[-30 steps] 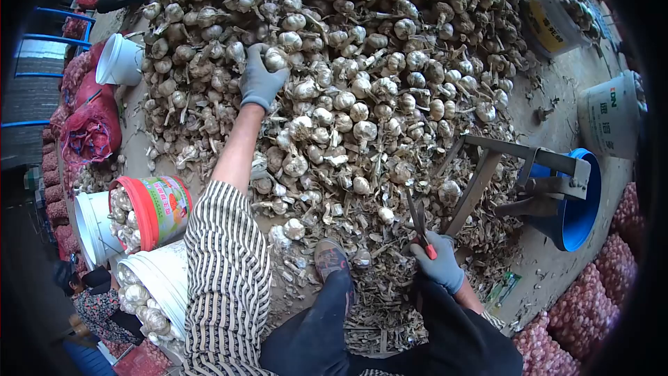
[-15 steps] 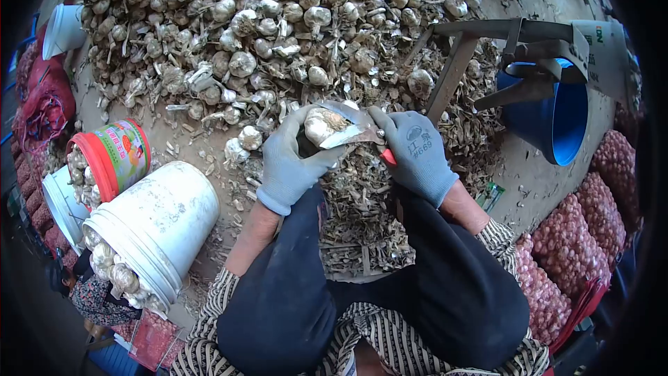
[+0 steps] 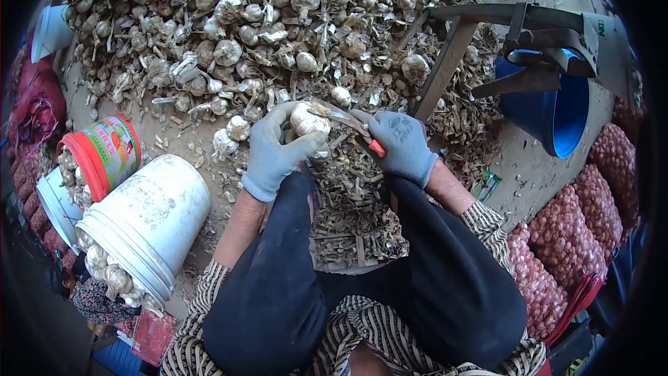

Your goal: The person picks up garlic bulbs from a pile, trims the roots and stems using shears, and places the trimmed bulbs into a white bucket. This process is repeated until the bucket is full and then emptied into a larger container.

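Observation:
My left hand (image 3: 271, 152), in a grey work glove, has its fingers wrapped round a whitish garlic bulb (image 3: 308, 120). The root end of the bulb faces up and to the right. In my right hand (image 3: 403, 145), gloved alike, is a pair of shears (image 3: 346, 119) with metal blades and a red grip (image 3: 376, 148). The blades lie close together, and their tips reach the upper edge of the bulb. Both hands are above the heap of trimmings (image 3: 358, 216) between my knees.
A large heap of garlic (image 3: 229, 35) covers the ground ahead. At left lie a white bucket (image 3: 163, 198) and a red-rimmed bucket (image 3: 115, 150), both holding bulbs. A metal stand (image 3: 452, 69) and a blue bucket (image 3: 567, 115) are at right, near filled net sacks (image 3: 567, 240).
The shears' blades were spread at the bulb and are now closer together. The bulb has turned more upright in my left hand. Both hands appear slightly further left in view.

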{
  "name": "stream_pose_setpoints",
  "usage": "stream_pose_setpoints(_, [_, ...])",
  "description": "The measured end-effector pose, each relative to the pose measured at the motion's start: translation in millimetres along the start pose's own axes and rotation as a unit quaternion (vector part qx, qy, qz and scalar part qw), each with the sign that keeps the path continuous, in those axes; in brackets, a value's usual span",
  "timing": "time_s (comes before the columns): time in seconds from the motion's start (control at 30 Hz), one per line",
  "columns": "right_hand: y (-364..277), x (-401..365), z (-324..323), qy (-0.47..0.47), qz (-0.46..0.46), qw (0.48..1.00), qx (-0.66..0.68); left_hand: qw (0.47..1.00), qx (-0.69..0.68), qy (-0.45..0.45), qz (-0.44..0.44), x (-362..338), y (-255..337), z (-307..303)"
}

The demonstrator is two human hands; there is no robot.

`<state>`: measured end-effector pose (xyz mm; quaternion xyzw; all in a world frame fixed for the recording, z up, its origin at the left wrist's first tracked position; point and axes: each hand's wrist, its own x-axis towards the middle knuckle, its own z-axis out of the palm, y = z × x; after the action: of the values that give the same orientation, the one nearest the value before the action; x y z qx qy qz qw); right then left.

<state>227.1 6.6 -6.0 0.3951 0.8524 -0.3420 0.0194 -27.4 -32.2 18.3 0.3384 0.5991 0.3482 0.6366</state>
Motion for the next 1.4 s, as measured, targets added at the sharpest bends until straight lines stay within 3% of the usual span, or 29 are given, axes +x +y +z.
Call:
stream_pose_setpoints(0.03, [-1.5,0.6,0.0,-0.010,0.009,1.000,-0.004,1.000,0.000,0.002,-0.001,-2.7,-0.8,-3.2])
stream_pose_setpoints(0.1, [11.1,-5.0,20.9,0.003,0.035,0.999,0.040,0.950,-0.264,-0.057,-0.154,-6.4,-1.5,-11.3])
stream_pose_setpoints(0.13, [17.0,-4.2,27.5,0.036,0.031,0.997,0.053,0.982,-0.152,-0.062,-0.098,-4.3,-10.6,-7.0])
stream_pose_setpoints(0.17, [20.6,-4.4,32.3,0.069,0.026,0.995,0.067,0.981,-0.152,-0.061,-0.100,-6.9,-16.1,-5.9])
stream_pose_setpoints(0.23, [15.5,-7.2,30.5,0.108,0.048,0.985,0.122,0.946,-0.311,-0.081,-0.047,-5.7,-11.0,-5.8])
stream_pose_setpoints(0.33, [9.6,-19.7,32.8,0.036,0.164,0.930,0.327,0.944,-0.328,-0.025,0.004,8.6,-31.4,-22.4])
stream_pose_setpoints(0.37, [5.1,-22.0,28.1,0.039,0.162,0.929,0.330,0.945,-0.324,0.009,0.028,9.8,-38.7,-27.8])
stream_pose_setpoints(0.47, [0.1,-27.4,29.1,-0.083,0.123,0.956,0.255,0.918,-0.397,-0.006,0.014,3.5,-33.1,-27.7])
stream_pose_setpoints(0.57, [-8.0,-17.3,23.2,-0.093,0.082,0.953,0.275,0.909,-0.415,-0.032,0.008,4.7,-37.3,-24.5])
stream_pose_setpoints(0.7, [-10.8,-1.8,23.0,-0.029,0.044,0.954,0.296,0.924,-0.379,-0.051,-0.004,2.3,-37.0,-8.2])
stream_pose_setpoints(0.77, [-10.2,-0.2,28.2,-0.033,0.052,0.953,0.296,0.911,-0.412,-0.025,0.006,6.5,-37.2,-7.8])
stream_pose_setpoints(0.83, [-17.9,0.2,30.8,-0.047,0.174,0.855,0.487,0.832,-0.545,-0.104,0.001,10.7,-44.7,-22.4])
stream_pose_setpoints(0.9, [-8.9,2.2,24.3,-0.059,0.202,0.855,0.474,0.799,-0.590,-0.115,0.025,18.7,-50.0,-36.9])
stream_pose_setpoints(0.97, [3.4,-2.0,34.5,-0.051,0.208,0.848,0.484,0.824,-0.553,-0.089,0.087,33.8,-18.2,-61.3])
stream_pose_setpoints(1.03, [4.4,-3.5,33.7,-0.047,0.208,0.835,0.508,0.843,-0.486,-0.147,0.175,71.2,-3.7,-109.7])
stream_pose_setpoints(1.07, [4.1,-2.8,32.4,-0.042,0.218,0.817,0.532,0.946,-0.291,0.007,0.145,85.5,10.5,-136.4])
stream_pose_setpoints(1.1, [3.1,-2.1,29.3,-0.041,0.212,0.818,0.533,0.978,-0.076,0.162,0.104,101.3,24.2,-157.8])
stream_pose_setpoints(1.17, [2.0,-0.2,22.4,-0.064,0.241,0.795,0.553,0.953,0.119,0.229,0.158,147.4,50.9,-178.2])
stream_pose_setpoints(1.23, [4.5,1.1,25.9,-0.053,0.239,0.800,0.548,0.839,0.412,0.215,0.281,187.0,75.6,-185.5])
stream_pose_setpoints(1.3, [7.8,2.3,28.6,-0.051,0.241,0.805,0.540,0.789,0.525,0.185,0.261,214.0,90.1,-175.8])
stream_pose_setpoints(1.33, [5.7,4.7,21.4,-0.033,0.223,0.840,0.494,0.772,0.584,0.175,0.179,225.9,94.8,-167.7])
stream_pose_setpoints(1.37, [7.3,2.0,23.7,-0.036,0.229,0.839,0.493,0.775,0.582,0.171,0.175,226.2,94.6,-164.0])
stream_pose_setpoints(1.4, [9.4,1.1,24.9,-0.010,0.197,0.860,0.470,0.752,0.637,0.131,0.112,224.4,99.8,-159.5])
